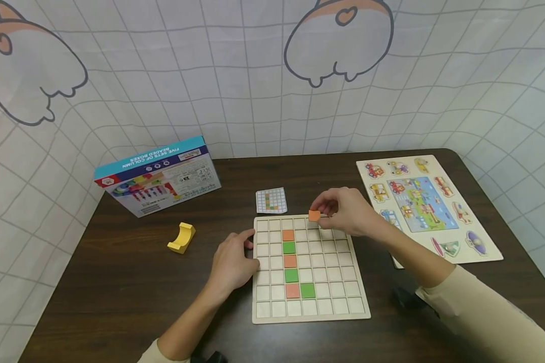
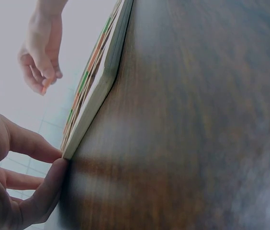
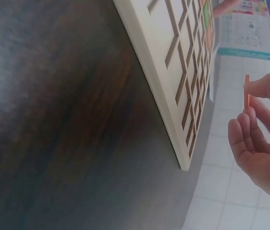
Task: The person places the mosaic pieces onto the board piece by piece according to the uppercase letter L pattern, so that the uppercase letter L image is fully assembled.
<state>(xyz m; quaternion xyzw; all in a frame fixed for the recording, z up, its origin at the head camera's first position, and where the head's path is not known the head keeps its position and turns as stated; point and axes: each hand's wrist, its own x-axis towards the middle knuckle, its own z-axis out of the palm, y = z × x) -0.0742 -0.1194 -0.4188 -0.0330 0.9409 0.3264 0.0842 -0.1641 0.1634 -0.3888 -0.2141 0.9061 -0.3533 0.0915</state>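
Note:
A pale wooden grid board [image 1: 318, 319] lies flat on the dark table. Set in its third column are alternating orange and green square tiles [image 1: 290, 261], with one more green tile [image 1: 308, 291] beside the lowest. My left hand [image 1: 233, 263] rests at the board's left side, thumb and index fingertips touching the edge; the left wrist view shows these fingertips right at the rim. Over the board's top edge, my right hand [image 1: 347, 212] pinches a thin orange square tile [image 1: 314, 216] between thumb and fingers. The right wrist view shows that tile edge-on, raised above the grid.
Just behind the board lies a small pattern card [image 1: 271, 200] with a printed coloured grid. A yellow curved block [image 1: 181, 238] and a toy box [image 1: 163, 176] stand to the left. To the right is a wooden picture puzzle [image 1: 422, 201], partly under my right forearm.

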